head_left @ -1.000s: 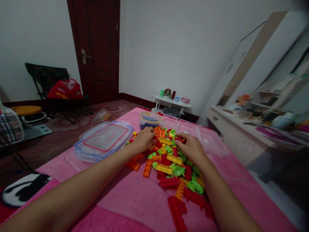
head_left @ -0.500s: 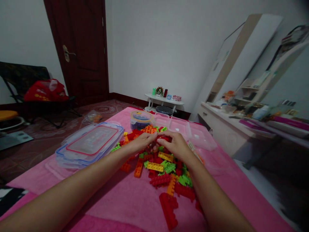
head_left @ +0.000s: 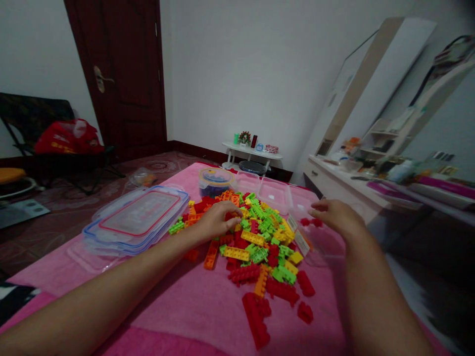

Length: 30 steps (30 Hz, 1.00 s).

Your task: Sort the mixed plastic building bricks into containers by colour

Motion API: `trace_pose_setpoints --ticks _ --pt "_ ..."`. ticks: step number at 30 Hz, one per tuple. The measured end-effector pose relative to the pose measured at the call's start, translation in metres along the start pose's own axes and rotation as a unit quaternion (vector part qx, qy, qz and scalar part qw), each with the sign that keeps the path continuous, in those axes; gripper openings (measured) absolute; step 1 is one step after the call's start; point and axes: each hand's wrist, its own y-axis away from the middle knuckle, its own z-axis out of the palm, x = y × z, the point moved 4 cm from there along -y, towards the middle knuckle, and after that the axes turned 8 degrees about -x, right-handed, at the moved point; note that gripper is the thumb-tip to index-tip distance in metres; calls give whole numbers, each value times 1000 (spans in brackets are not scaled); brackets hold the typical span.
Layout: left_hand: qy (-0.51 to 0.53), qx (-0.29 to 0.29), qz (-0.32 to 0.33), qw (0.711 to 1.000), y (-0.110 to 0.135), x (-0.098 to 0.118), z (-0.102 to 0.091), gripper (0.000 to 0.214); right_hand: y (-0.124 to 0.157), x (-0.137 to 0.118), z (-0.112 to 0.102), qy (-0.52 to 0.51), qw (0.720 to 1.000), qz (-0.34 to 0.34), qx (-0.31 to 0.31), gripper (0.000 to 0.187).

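Observation:
A heap of plastic building bricks (head_left: 260, 237) in red, yellow, green and orange lies on a pink cloth. My left hand (head_left: 218, 217) rests at the heap's left side, fingers loosely curved and thumb apart. Some red shows in the gap between them; I cannot make out a brick held there. At the right, my right hand (head_left: 336, 217) is beyond the heap, with thumb and fingers slightly apart. Small red bricks (head_left: 310, 222) are just below its fingertips, by the near edge of a clear plastic container (head_left: 306, 200).
Stacked clear lids (head_left: 141, 217) with blue and red rims lie left of the heap. Behind it stands a round lidded tub (head_left: 216, 180) with dark contents, beside more clear containers (head_left: 274, 193). A white dresser (head_left: 334, 180) stands along the right.
My right hand has moved away from the left hand, rightward to the clear container. Red bricks now show under its fingers. My left hand has stayed by the heap, now more in view.

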Motion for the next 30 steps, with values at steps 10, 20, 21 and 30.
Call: trace_pose_setpoints --ticks 10,20,21,30 --pt "-96 -54 72 991 7 3 12 42 17 -88 40 -129 954 -169 -213 29" --pt "-317 41 -100 942 -34 -46 -62 51 23 -112 50 -230 932 -197 -198 23" --pt "-353 20 -129 927 -39 -56 -67 56 24 -113 49 -237 931 -196 -195 23" --pt "-449 -178 -120 867 -55 -96 -82 53 24 -117 45 -278 914 -208 -210 24"
